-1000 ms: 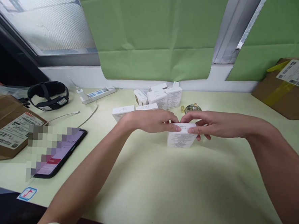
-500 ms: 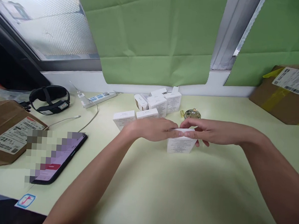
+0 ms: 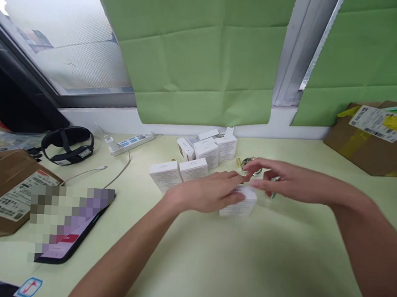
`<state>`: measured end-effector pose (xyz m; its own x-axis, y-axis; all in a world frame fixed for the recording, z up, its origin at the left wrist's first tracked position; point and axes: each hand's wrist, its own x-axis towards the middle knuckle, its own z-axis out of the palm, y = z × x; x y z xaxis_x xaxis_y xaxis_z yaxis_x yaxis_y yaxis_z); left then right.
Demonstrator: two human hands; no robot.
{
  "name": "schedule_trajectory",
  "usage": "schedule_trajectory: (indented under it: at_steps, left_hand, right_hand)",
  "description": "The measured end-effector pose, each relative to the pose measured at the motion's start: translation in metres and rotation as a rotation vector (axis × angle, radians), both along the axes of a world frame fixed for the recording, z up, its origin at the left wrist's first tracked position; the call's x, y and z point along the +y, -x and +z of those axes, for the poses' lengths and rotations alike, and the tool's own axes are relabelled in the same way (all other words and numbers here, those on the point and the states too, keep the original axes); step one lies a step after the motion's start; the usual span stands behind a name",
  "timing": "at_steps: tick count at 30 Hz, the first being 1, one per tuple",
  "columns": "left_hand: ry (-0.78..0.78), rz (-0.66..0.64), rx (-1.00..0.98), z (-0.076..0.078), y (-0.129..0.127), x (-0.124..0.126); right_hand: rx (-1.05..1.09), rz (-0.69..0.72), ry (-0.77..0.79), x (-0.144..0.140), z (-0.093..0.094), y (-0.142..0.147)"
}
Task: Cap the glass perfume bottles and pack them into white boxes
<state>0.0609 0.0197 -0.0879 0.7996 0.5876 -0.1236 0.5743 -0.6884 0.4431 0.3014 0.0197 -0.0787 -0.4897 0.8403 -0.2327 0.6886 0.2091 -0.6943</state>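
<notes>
A small white box (image 3: 243, 208) with printed text rests on the pale green table (image 3: 211, 266) in the middle of the view. My left hand (image 3: 205, 194) lies over its left side and top, fingers closed on it. From the right, my right hand (image 3: 279, 182) hovers at the box's far upper corner with fingers spread; its thumb is just above the box edge. This area is motion-blurred. A small round gold and glass object (image 3: 248, 162) sits right behind my right fingertips.
Several more white boxes (image 3: 198, 159) stand grouped behind my hands. A phone (image 3: 69, 230) lies at the left, with a cardboard parcel (image 3: 7, 190), a black head strap (image 3: 67, 144), a power strip (image 3: 131, 142) and a cable. Another cardboard parcel (image 3: 370, 141) sits at the far right.
The camera tilted up, so everything sits lower in view. The box has tipped lower under my left hand. My right hand has loosened from the box top and its fingers have spread.
</notes>
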Motion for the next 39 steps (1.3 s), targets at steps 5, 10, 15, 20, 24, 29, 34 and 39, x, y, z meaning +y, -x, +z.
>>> schedule_trajectory:
  at_steps: [5, 10, 15, 20, 24, 29, 34, 39]
  left_hand:
    - [-0.266, 0.036, -0.002, -0.018, -0.021, -0.014]
    - [-0.369, 0.038, 0.081, -0.035, -0.031, -0.015]
    - [-0.384, 0.046, 0.099, -0.035, -0.029, -0.015]
    - [-0.344, 0.090, 0.154, -0.023, -0.018, -0.019]
    - [-0.300, 0.175, 0.150, -0.016, -0.013, -0.014]
    - [-0.376, 0.331, 0.079, 0.001, -0.010, 0.014]
    - [-0.489, 0.441, 0.049, 0.028, -0.013, 0.047]
    - [-0.521, 0.466, 0.196, 0.015, -0.025, 0.065]
  right_hand:
    - [-0.003, -0.334, -0.229, 0.006, 0.013, -0.043]
    - [0.034, -0.446, -0.324, 0.010, 0.013, -0.066]
    - [0.037, -0.471, -0.313, 0.008, 0.014, -0.070]
    - [0.076, -0.475, -0.314, 0.006, 0.015, -0.083]
    - [0.061, -0.535, -0.327, 0.010, 0.012, -0.094]
    - [0.078, -0.554, -0.307, 0.012, 0.012, -0.101]
    - [0.078, -0.560, -0.290, 0.009, 0.014, -0.102]
    - [0.068, -0.569, -0.289, 0.010, 0.013, -0.100]
